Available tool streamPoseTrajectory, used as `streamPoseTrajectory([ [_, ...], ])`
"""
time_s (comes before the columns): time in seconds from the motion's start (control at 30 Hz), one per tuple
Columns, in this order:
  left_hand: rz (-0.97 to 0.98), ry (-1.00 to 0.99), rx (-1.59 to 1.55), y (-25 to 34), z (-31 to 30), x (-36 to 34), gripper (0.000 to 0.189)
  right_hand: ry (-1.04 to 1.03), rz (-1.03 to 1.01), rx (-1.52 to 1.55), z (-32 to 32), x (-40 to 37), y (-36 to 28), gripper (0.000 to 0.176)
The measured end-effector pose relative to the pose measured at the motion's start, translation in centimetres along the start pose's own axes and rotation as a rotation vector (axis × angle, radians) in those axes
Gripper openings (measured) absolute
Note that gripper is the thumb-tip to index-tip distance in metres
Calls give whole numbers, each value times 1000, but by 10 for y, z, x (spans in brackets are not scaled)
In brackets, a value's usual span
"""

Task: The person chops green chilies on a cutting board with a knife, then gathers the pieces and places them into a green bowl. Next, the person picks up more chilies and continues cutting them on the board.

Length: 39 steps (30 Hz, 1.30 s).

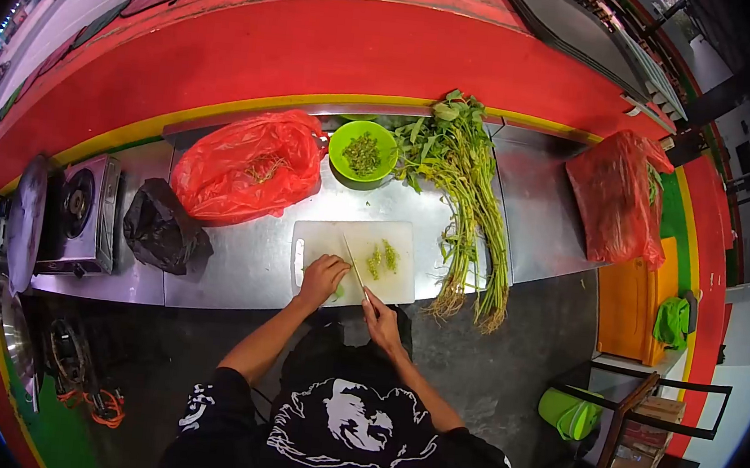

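A white cutting board [395,288] lies on the steel counter in front of me. My right hand [382,320] is wrapped round the handle of a knife [353,261], whose blade slants up and left over the board. On the board's left part, my left hand [324,277] has its fingers bent together beside the blade; a bit of green shows beneath them, too small to name. Cut green pieces [382,259] lie right of the knife. Behind the board stands a green bowl [341,145] holding chopped greens. Long leafy stalks [469,198] with roots lie to the right.
An open red bag [219,165] and a black bag [159,227] sit on the left, beside a gas stove [106,217]. Another red bag [604,197] stands at the far right. The counter's front edge [233,303] runs close to my body.
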State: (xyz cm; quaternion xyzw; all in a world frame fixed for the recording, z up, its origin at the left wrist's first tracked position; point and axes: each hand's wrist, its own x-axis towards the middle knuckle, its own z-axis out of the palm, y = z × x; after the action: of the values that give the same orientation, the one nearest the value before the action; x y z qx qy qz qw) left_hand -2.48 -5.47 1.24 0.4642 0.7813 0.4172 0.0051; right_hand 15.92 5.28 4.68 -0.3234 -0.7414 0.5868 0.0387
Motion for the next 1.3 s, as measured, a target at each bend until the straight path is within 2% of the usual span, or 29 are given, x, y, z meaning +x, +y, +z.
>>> streamPoseTrajectory([
  [0.23,-20,-18,-12,2,-1,0,12,27,-61,-133,5,4,15,41],
  [0.3,-25,-23,-18,3,-1,2,12,125,-279,-157,11,11,14,40],
  [0.4,-25,-27,-24,2,-2,2,11,92,-246,-159,10,21,4,39],
  [0.47,-23,-28,-20,3,-1,2,11,130,-312,-185,10,28,0,39],
  [0.53,-27,-25,-12,2,-2,1,11,14,-131,-124,7,31,-8,40],
  [0.63,-40,-22,-21,2,-1,1,11,-7,-40,-76,4,23,-13,41],
  [0.77,-30,-6,-19,2,-2,1,10,24,-69,-88,8,10,-2,41],
  [0.87,-38,-23,-20,3,-2,1,11,48,-110,-124,13,13,15,40],
  [0.93,-38,-27,-18,2,-1,1,11,157,-367,-190,16,16,14,40],
  [1.03,-28,-25,-33,3,-1,1,11,89,-269,-182,14,25,5,40],
  [1.17,-39,7,-29,2,2,0,11,65,-250,-117,14,36,0,40],
  [1.23,-60,5,-29,2,2,-2,11,5,-104,-133,10,32,-5,41],
  [1.3,-63,35,-57,1,4,-3,10,5,-96,-86,10,26,-5,41],
])
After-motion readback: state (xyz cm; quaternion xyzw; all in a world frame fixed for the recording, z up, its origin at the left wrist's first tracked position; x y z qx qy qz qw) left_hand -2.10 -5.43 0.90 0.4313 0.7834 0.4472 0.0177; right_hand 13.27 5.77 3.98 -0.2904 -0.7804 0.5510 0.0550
